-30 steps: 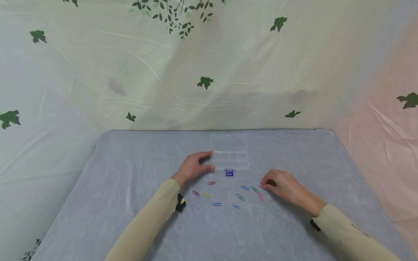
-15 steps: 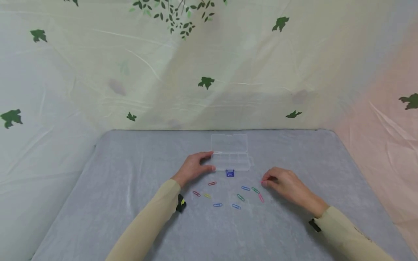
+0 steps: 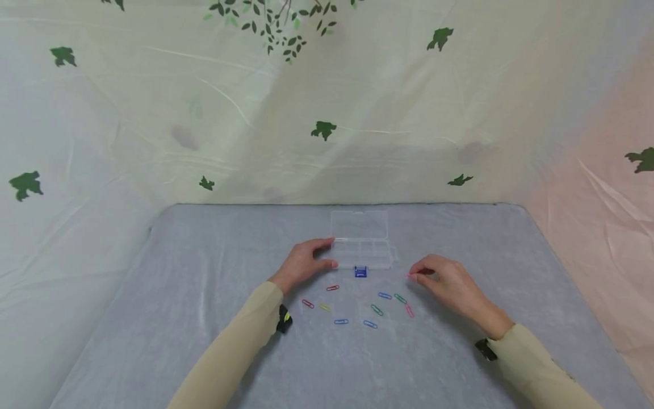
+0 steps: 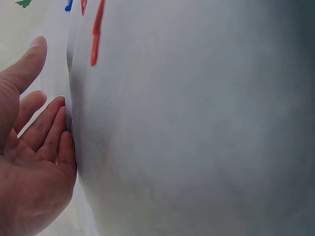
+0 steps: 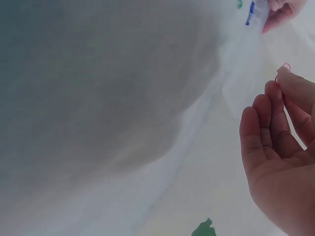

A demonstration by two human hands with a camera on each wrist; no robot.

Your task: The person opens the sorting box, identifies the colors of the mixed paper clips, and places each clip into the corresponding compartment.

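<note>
A clear plastic compartment box (image 3: 375,262) lies with its lid laid open to the back; a blue clasp (image 3: 360,272) is at its front edge. My left hand (image 3: 300,264) holds the box at its left end, thumb at the front corner and a finger at the hinge corner. My right hand (image 3: 449,284) pinches a pink paper clip (image 3: 409,275) between thumb and fingertip, right of the box. In the right wrist view the clip's pink loop (image 5: 287,64) pokes out past the thumb. Another pink paper clip (image 3: 409,311) lies on the cloth in front of that hand.
Scattered in front of the box are red paper clips (image 3: 332,288), a yellow one (image 3: 325,307), several blue ones (image 3: 341,322) and green ones (image 3: 377,310). Grey cloth (image 3: 255,227) covers the table, and a patterned curtain (image 3: 245,142) rises behind its back edge.
My right hand has lifted away from the group of clips, up and toward the back, with the pink paper clip in its fingertips. The left hand stays at the box.
</note>
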